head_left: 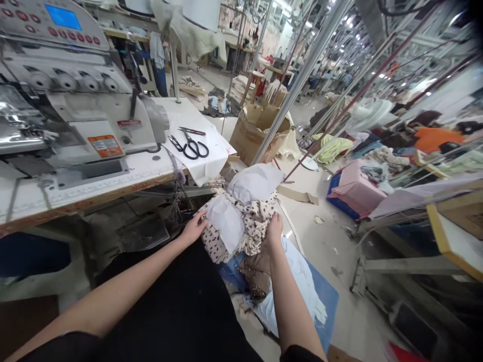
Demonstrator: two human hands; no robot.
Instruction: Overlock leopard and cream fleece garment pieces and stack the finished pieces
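Cream fabric with dark spots [215, 244] is bunched in front of my lap, with plain pale panels [226, 221] lying over parts of it. My left hand [193, 230] grips its left edge, fingertips curled on the cloth. On the opposite side my right hand [274, 230] is closed on a gathered part of the same fabric, its fingers partly hidden. Below the bundle lie a brown cloth [256, 271] and light blue cloth [302, 281], the latter partly behind my right forearm.
An overlock sewing machine [94, 110] stands at the left on a white table [151, 163]. Black-handled scissors [194, 146] and thread snips [175, 143] rest on white cloth there. Beyond are a cardboard box [245, 133], a slanting metal pole [298, 80] and a pink-covered bin [356, 188].
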